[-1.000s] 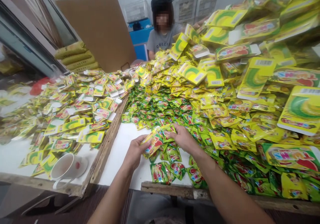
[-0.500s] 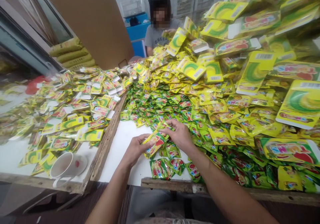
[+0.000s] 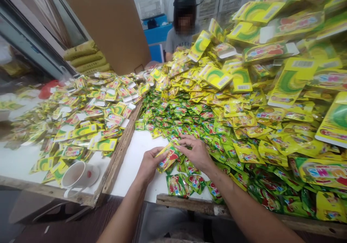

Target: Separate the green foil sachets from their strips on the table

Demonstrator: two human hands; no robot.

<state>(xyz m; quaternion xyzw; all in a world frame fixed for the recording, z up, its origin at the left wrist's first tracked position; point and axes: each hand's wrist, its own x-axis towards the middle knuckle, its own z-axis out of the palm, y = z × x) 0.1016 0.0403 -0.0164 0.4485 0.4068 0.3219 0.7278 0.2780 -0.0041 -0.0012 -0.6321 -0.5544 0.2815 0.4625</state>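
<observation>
While the left hand (image 3: 148, 163) pinches the box (image 3: 166, 159) near its lower-left end, thumb on top, the long axis slants away to the right, so that the far end meets the right hand (image 3: 197, 152), its fingers loosely bent. The box is over the table (image 3: 130, 160), green packets (image 3: 176, 185) close by. Whether the right hand grips or merely touches cannot be told; the box's underside is hidden.

Box (image 3: 168, 157) is partly covered by left hand (image 3: 148, 164), right hand's (image 3: 197, 153) contact can't be made out, heap (image 3: 245, 122) is cut off rightward, far-left packs (image 3: 23, 129) are blurred.
</observation>
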